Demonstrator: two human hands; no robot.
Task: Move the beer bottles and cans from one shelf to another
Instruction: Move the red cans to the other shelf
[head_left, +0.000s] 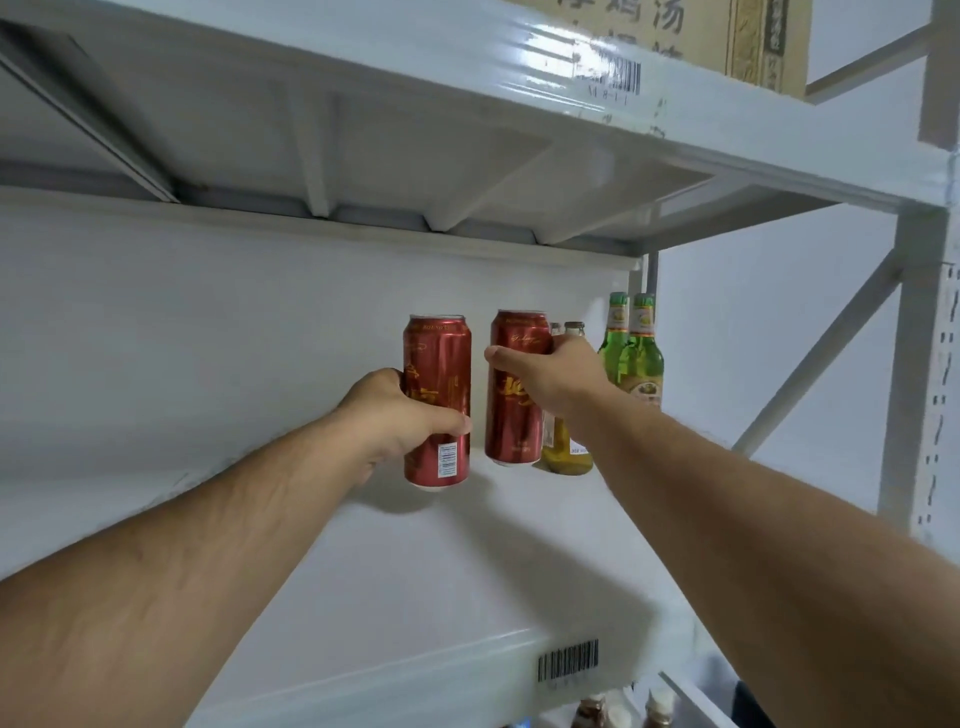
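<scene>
Left hand (400, 415) grips one red can (438, 402), right hand (556, 379) wraps another can (517, 387) — smooth, rigid, probably full; hold mid-body.

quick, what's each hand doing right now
Left hand: closed around the left red can, holding it at the shelf.
Right hand: closed around the right red can, beside the bottles.

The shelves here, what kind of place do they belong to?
Probably a stockroom or warehouse: white metal shelves carry barcode labels, drinks stand in rows, and a cardboard box sits on top.
</scene>
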